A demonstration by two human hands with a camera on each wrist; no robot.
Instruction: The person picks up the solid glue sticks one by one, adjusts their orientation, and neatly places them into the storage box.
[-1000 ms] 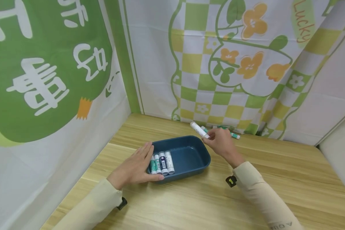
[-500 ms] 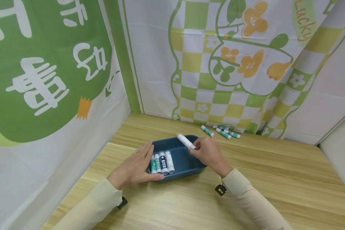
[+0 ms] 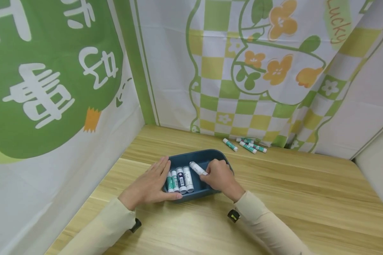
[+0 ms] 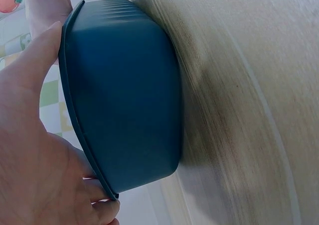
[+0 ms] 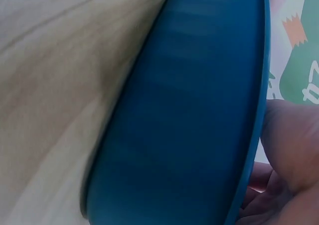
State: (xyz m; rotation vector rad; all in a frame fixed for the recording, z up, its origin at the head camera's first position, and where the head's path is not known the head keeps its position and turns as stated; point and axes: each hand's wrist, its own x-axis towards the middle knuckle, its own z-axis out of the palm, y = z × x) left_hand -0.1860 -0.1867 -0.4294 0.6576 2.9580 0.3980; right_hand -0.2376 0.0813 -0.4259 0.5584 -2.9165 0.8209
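Observation:
A dark blue rectangular box [image 3: 207,153] stands on the table. My left hand [image 3: 148,182] rests on its left end, fingers along the left rim and thumb extended over the front rim. Several glue sticks [image 3: 182,180], with green, purple and white labels, lie side by side in the box's left part. My right hand [image 3: 221,177] reaches over the right part and pinches a white glue stick [image 3: 198,168], tilted, just right of the row; whether it touches the bottom I cannot tell. The right wrist view shows the box's outer wall [image 5: 184,105] and part of the right hand [image 5: 294,150].
Several small green-and-white glue sticks [image 3: 248,147] lie loosely at the back of the wooden table [image 3: 306,191], by the patterned curtain [image 3: 223,118]. One of them [image 3: 230,145] lies apart to the left. A green-and-white printed cloth [image 3: 108,117] bounds the left side.
My right hand has carried the white glue stick left and down, from behind the box's right corner into the box beside the row. My left hand has stayed in place.

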